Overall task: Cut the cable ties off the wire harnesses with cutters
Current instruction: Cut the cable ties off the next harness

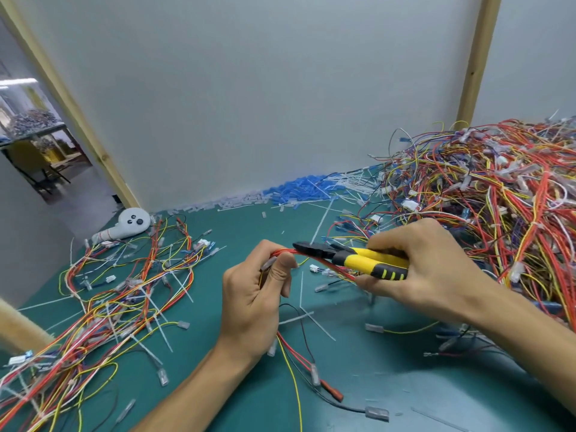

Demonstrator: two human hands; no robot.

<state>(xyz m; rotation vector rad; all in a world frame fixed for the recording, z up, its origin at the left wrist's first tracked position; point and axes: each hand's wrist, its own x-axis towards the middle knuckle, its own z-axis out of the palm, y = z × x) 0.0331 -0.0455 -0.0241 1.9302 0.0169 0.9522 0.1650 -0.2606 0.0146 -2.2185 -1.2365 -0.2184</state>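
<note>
Left hand (258,294) grasps a red wire bundle (288,252). Right hand (427,263) grips yellow-handled cutters (352,258), whose black tip lies against the bundle just right of the left hand.

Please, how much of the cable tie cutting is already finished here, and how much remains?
Done, it seems: loose harnesses lie spread on the left, with cut ties scattered on the mat. In hand: the left hand grips one harness, and the right hand holds the cutters with the tip at its wires. Left: a large tangled pile on the right, so much remains.
</note>
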